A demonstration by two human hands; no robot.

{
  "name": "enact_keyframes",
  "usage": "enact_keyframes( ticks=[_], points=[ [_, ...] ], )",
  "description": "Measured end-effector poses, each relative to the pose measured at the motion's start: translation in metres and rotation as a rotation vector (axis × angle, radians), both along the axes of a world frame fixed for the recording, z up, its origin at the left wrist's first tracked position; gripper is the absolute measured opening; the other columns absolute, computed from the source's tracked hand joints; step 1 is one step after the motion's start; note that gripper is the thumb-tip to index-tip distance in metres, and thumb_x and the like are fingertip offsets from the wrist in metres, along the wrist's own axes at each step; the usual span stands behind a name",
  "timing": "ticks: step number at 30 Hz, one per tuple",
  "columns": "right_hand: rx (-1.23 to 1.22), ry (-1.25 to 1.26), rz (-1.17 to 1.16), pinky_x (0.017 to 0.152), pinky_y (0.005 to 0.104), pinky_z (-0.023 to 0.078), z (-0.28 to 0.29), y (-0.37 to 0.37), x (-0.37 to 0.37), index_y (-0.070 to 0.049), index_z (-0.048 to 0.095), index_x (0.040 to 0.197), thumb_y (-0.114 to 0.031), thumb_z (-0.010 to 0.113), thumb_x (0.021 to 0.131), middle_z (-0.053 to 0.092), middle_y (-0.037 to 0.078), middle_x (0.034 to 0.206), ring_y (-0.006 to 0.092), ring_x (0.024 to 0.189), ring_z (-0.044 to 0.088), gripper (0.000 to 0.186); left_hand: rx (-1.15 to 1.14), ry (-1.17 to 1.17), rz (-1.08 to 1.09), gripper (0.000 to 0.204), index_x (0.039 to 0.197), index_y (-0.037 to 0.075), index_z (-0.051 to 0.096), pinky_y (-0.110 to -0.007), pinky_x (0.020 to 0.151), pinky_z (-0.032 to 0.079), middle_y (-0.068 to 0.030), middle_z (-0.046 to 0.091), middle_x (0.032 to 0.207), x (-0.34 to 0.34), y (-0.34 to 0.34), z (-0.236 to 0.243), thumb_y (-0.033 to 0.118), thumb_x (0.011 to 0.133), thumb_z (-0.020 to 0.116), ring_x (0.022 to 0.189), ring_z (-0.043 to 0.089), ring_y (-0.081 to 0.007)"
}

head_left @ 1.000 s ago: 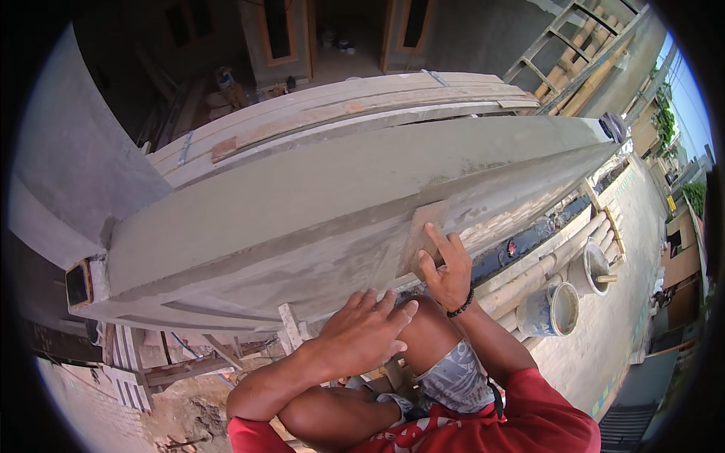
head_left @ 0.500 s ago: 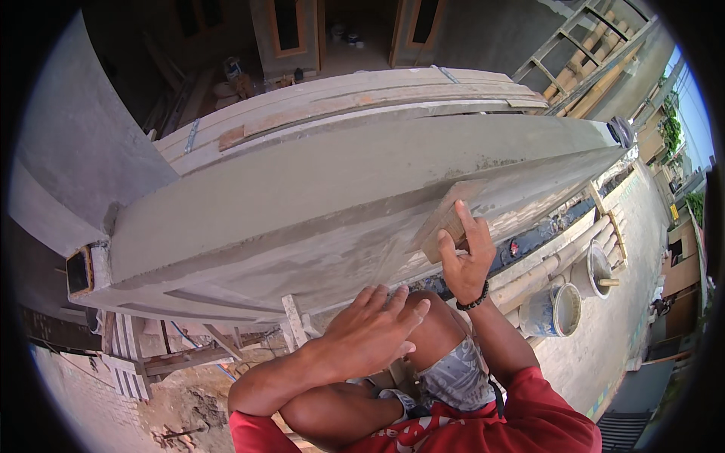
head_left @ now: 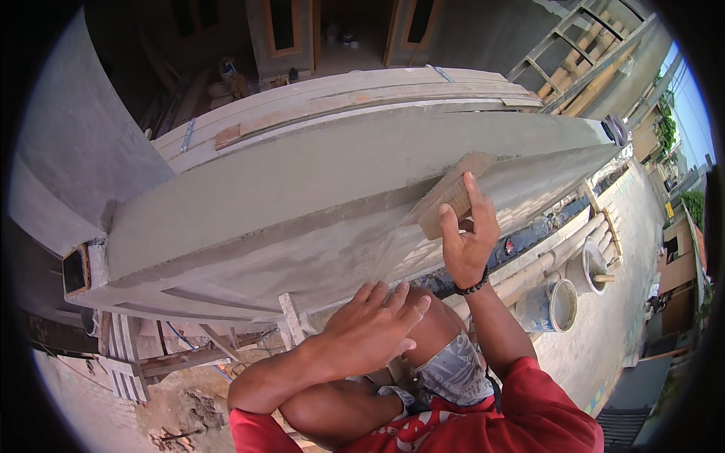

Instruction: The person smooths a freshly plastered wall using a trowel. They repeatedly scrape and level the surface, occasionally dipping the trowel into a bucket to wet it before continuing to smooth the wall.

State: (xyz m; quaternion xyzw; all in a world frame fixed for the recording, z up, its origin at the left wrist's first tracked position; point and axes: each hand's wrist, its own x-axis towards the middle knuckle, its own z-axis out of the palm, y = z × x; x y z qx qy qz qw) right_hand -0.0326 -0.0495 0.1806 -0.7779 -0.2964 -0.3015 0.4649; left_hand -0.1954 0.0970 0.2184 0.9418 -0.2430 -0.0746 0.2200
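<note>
My right hand [head_left: 472, 234], with a dark bead bracelet at its wrist, grips a wooden plastering float [head_left: 451, 193]. The float lies tilted across the upper front edge of a long grey rendered ledge [head_left: 332, 162], against its damp cement face. Part of the float's handle is hidden behind my fingers. In front of my raised knee, my left hand [head_left: 370, 321] hangs palm down with fingers apart and nothing in it. Smears of cement show on its fingertips.
Planks [head_left: 340, 102] lie behind the ledge, and a grey column [head_left: 91, 128] rises at left. Lower right stand a cement-stained bucket [head_left: 540, 306] and a second bucket [head_left: 589, 268] beside bamboo poles [head_left: 555, 260]. A wooden ladder [head_left: 555, 57] leans at the far right.
My right hand has moved the float up and slightly forward, from the front face onto the ledge's upper edge. My left hand stays nearly in place.
</note>
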Motion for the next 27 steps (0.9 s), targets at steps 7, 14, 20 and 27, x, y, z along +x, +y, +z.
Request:
enact_keyframes(
  ticks=[7, 14, 20, 27],
  points=[
    [-0.264, -0.015, 0.091, 0.055, 0.0356, 0.044, -0.051, 0.024, -0.04, -0.005, 0.057, 0.135, -0.003, 0.068, 0.08, 0.05, 0.01, 0.082, 0.0228, 0.063, 0.05, 0.056, -0.016, 0.202, -0.042, 0.063, 0.144, 0.002, 0.04, -0.052, 0.111, 0.031, -0.0331, 0.045, 0.138, 0.006, 0.001, 0.014, 0.035, 0.094, 0.06, 0.128, 0.043, -0.0482],
    [0.0, -0.059, 0.021, 0.053, 0.0374, 0.044, 0.014, 0.031, -0.008, -0.01, 0.057, 0.137, -0.008, 0.071, 0.079, 0.046, 0.012, 0.079, 0.0265, 0.06, 0.048, 0.059, -0.108, -0.098, -0.04, 0.064, 0.144, 0.002, 0.041, -0.05, 0.11, 0.032, -0.0312, 0.049, 0.135, -0.009, 0.002, 0.011, 0.034, 0.093, 0.062, 0.123, 0.047, -0.0463],
    [-0.28, 0.106, 0.152, 0.054, 0.0369, 0.044, -0.048, 0.039, -0.066, -0.007, 0.057, 0.136, -0.006, 0.071, 0.078, 0.048, 0.012, 0.081, 0.0248, 0.063, 0.05, 0.059, -0.076, 0.17, -0.081, 0.062, 0.142, 0.003, 0.042, -0.048, 0.107, 0.035, -0.0278, 0.055, 0.128, -0.006, 0.003, 0.026, 0.033, 0.093, 0.062, 0.117, 0.052, -0.044],
    [0.063, 0.027, 0.078, 0.054, 0.0373, 0.044, 0.009, 0.044, -0.033, -0.013, 0.057, 0.137, -0.009, 0.072, 0.078, 0.048, 0.012, 0.082, 0.0266, 0.063, 0.05, 0.06, -0.156, -0.164, -0.039, 0.06, 0.141, 0.004, 0.044, -0.045, 0.103, 0.039, -0.0211, 0.059, 0.12, -0.025, 0.01, 0.021, 0.032, 0.092, 0.063, 0.112, 0.055, -0.0379]
  ],
)
